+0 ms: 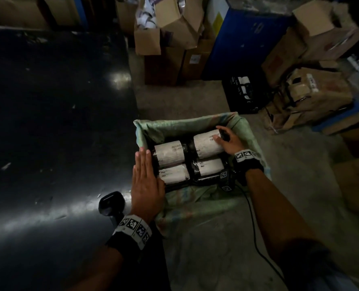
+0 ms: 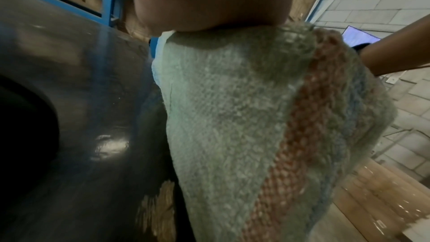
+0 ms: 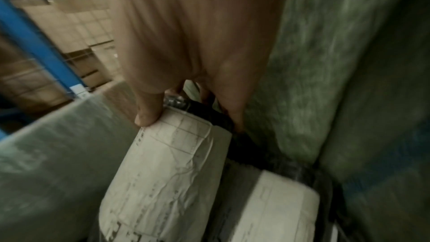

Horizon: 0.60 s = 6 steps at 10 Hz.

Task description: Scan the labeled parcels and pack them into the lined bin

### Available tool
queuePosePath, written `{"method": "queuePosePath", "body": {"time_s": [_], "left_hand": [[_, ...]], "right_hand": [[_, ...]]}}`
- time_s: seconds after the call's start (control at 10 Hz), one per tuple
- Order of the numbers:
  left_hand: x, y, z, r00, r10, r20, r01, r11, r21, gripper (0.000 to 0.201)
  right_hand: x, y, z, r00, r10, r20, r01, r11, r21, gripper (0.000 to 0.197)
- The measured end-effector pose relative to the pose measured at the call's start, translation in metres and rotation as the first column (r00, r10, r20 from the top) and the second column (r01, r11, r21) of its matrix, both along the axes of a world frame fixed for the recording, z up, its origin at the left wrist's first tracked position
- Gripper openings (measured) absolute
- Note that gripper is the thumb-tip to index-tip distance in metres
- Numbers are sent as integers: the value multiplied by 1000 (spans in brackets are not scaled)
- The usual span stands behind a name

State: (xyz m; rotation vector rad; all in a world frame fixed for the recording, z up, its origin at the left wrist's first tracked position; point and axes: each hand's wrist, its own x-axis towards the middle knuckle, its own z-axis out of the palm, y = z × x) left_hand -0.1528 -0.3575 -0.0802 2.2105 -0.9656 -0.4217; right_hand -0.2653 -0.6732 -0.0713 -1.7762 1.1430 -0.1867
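Parcels fill the lined bin, which stands on the concrete floor beside the dark worktop; four black-wrapped rolls with white labels lie in it, two by two.

Nearest, both forearms reach forward and down from the bottom of the head view, each with a marker band at the wrist. The left hand lies flat, palm down, fingers straight and together, pointing away from the person. It rests on the bin's near-left edge, over the green woven liner folded across the rim; it grips nothing. The left wrist view shows the heel of that hand pressed onto the liner's fold. Just left of this wrist a black barcode scanner lies on the worktop.

Beneath the left fingers sits the near-left parcel, and beside it the near-right parcel. Behind them lie the far-left parcel and the far-right parcel, which sits slightly higher than the rest.

The right arm stretches further, crossing the bin's right wall, with a black cable trailing beneath it. The right hand curls round the right end of the far-right parcel: in the right wrist view the thumb presses the label's top edge while the other fingers wrap down between the parcel's black end and the liner.

Beyond the bin stand a black crate and stacked cardboard boxes.
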Motion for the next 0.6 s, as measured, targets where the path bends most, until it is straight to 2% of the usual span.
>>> {"method": "queuePosePath", "body": {"time_s": [0.1,0.2,0.3,0.4,0.6], "left_hand": [[1,2,-3,1000,3,-10,-4,999,-40,84],[3,3,-5,1000,6,3,-6,999,-54,83],[4,2,-5,1000,-7,1,7,1000,-26,85],[6,3,-3,999,-45,12,44,998,41,86],[19,13,22,997,-72,4,70,987,147,82]], "right_hand": [[6,-4,-19,997,-74,2,74,997,21,45],[14,-6,-27,987,-147,-67,148,989,0,45],[18,-4,-32,978,-157,-135,155,987,-30,49],[23,6,-19,967,-169,-190,160,985,-60,55],[30,36,27,965,-77,-251,48,992,-121,63]]}}
